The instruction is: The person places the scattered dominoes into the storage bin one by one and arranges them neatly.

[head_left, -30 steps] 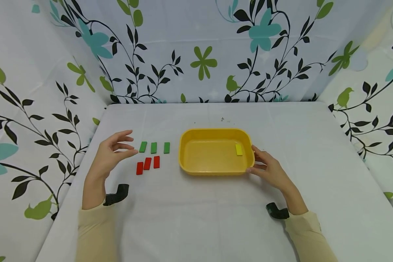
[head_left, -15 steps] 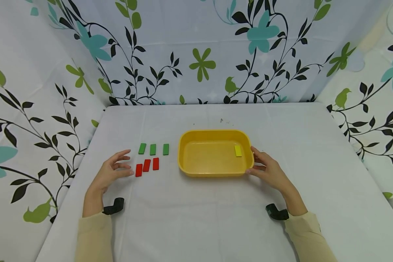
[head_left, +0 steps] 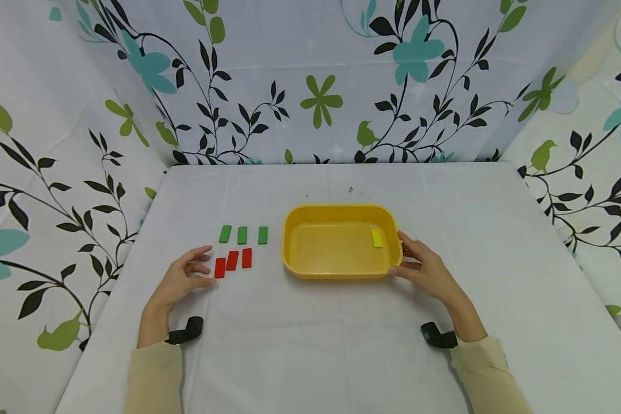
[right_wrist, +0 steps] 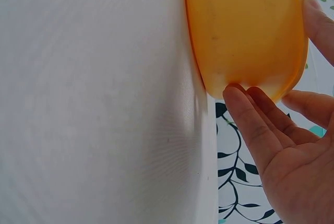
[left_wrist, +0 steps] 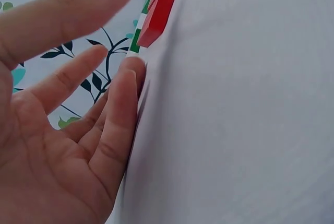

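On the table's left side my left hand [head_left: 178, 282] is spread loosely, its fingertips right at the leftmost red block [head_left: 219, 268]; nothing shows between thumb and fingers. Two more red blocks, a middle one [head_left: 232, 260] and a right one [head_left: 246, 258], continue that row. In the left wrist view a red block [left_wrist: 158, 20] lies just beyond the fingertips. At the right end of a yellow tray [head_left: 315, 247], my right hand [head_left: 428, 269] rests its fairly straight fingers on the end wall [right_wrist: 250, 80], thumb at the rim. Inside the tray lies one yellow block [head_left: 376, 238].
Behind the red row lie three green blocks, a left one [head_left: 225, 233], a middle one [head_left: 242, 235] and a right one [head_left: 263, 234]. A white cloth covers the table [head_left: 310, 345]. Patterned curtains [head_left: 290, 69] stand behind and at both sides.
My left hand has come down from beside the green blocks toward the near side, to the left end of the red row. My right hand, the tray and the blocks stay in place.
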{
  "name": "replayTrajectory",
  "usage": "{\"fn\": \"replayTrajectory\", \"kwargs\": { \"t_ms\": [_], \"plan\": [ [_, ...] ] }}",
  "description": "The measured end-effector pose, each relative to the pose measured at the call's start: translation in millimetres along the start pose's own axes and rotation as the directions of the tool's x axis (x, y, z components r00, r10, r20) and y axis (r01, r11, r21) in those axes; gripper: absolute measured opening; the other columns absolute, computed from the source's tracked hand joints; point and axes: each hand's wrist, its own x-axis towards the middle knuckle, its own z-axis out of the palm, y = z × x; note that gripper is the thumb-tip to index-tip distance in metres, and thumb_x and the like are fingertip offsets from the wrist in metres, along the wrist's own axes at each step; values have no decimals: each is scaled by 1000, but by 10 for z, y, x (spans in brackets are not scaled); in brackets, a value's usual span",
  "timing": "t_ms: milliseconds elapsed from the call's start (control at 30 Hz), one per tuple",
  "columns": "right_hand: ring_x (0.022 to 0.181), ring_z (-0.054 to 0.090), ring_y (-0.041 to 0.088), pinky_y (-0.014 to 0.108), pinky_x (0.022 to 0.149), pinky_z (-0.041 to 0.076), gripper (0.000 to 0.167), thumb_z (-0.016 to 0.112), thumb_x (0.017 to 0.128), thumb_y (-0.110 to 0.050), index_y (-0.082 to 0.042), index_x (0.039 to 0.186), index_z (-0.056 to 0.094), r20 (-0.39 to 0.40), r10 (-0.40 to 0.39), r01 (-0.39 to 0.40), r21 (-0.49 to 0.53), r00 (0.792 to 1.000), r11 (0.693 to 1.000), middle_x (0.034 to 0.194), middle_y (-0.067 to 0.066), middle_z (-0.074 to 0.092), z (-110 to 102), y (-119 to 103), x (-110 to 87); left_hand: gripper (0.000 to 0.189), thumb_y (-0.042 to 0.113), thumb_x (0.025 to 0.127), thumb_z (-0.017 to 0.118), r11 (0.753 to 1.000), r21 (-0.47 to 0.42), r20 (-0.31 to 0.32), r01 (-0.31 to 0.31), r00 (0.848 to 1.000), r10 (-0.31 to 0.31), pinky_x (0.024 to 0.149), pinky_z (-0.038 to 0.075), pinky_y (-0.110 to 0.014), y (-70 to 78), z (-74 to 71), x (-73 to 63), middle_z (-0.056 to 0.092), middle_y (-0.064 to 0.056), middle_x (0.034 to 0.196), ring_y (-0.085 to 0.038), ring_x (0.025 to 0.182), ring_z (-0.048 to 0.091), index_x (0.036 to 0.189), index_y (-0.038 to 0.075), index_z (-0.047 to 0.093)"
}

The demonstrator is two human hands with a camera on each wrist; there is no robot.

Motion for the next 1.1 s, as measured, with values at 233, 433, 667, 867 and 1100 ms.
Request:
{"fn": "replayTrajectory", "kwargs": {
  "t_ms": [233, 433, 667, 867, 1100],
  "plan": [
    [121, 55, 41, 42, 94, 50, 82, 74, 86, -13, -5, 153, 29, 0, -19, 19, 11, 1000, 1000, 122, 20, 53, 11, 10, 5, 71, 7, 80, 77, 998, 66, -44, -6, 999, 9, 81, 44, -16, -24, 62, 12, 47, -16, 135, -12, 95, 54, 144, 9, 46],
    [121, 55, 41, 42, 94, 50, 82, 74, 86, -15, -5, 153, 28, -4, -13, 13, -5, 1000, 1000, 122, 19, 53, 12, 22, -1, 67, 5, 79, 76, 994, 109, -78, 4, 997, 5, 81, 44, -19, 2, 124, 37, 47, -16, 135, -18, 96, 55, 141, 8, 50],
    [121, 55, 41, 44, 94, 50, 82, 75, 86, -15, -4, 153, 29, -2, -9, 9, -7, 1000, 1000, 126, 21, 52, 6, 12, -1, 64, 5, 80, 75, 991, 132, -85, 24, 996, -13, 82, 44, -27, -3, 165, 49, 48, -17, 133, -24, 100, 53, 139, 6, 52],
    [123, 54, 41, 44, 95, 50, 82, 74, 86, -14, -5, 154, 28, 8, -6, 6, 14, 1000, 1000, 129, 21, 51, 9, 4, -7, 57, 4, 81, 73, 983, 180, -97, 45, 995, -27, 82, 43, -32, -19, 180, 74, 49, -16, 123, -26, 100, 52, 136, 5, 56],
    [123, 55, 41, 43, 95, 50, 82, 74, 86, -15, -5, 153, 28, 6, -3, 3, 12, 1000, 1000, 132, 22, 51, 5, -1, -6, 53, 4, 82, 72, 976, 211, -113, 44, 993, -20, 79, 45, -31, -5, 190, 82, 50, -15, 117, -26, 98, 53, 133, 3, 58]
  ]
}}
